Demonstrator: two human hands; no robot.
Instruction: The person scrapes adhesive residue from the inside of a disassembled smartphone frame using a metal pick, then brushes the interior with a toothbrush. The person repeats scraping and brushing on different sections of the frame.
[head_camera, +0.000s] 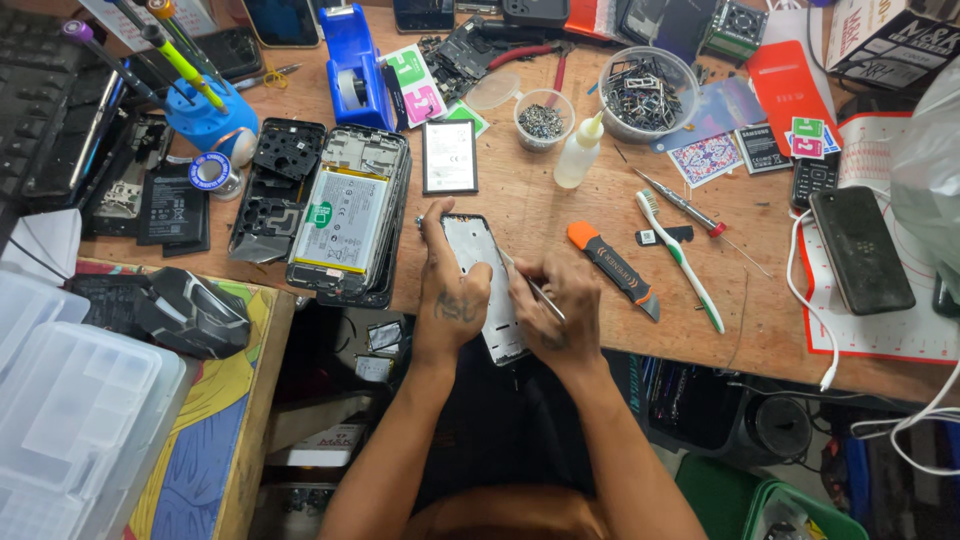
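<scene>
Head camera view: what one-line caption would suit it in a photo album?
Left hand steadies a phone frame while right hand works thin tweezers over it.

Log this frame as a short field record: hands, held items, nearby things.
left hand: grips the phone frame by its left edge
right hand: holds thin metal tweezers, tip on the frame
frame position: at the workbench front edge
right of hands: orange-handled pry tool, toothbrush
left of hands: opened phone with battery
behind: glue bottle, tub of small parts
</scene>
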